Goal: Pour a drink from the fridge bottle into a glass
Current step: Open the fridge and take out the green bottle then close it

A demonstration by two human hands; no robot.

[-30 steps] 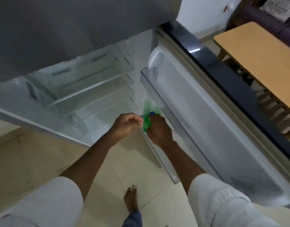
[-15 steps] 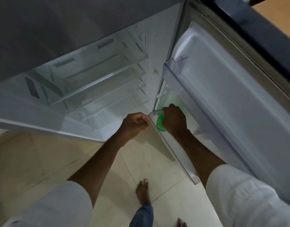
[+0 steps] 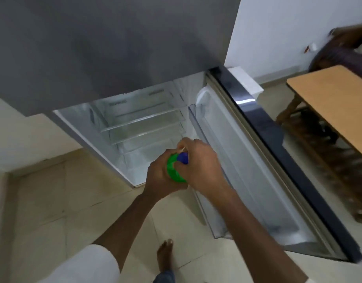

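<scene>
Both arms reach forward in front of the open fridge (image 3: 135, 127), the hands meeting over the floor (image 3: 84, 201) near its lower front edge. The left hand (image 3: 159, 176) wraps around the green bottle (image 3: 174, 170) from the left, and the right hand (image 3: 200, 164) closes over its blue cap (image 3: 183, 157). The bottle sits between the two hands, clear of the door shelf (image 3: 208, 180).

Dim, soft indoor light; glare streak on the fridge door edge (image 3: 244, 102); wide-angle bending, blurred corners.
</scene>
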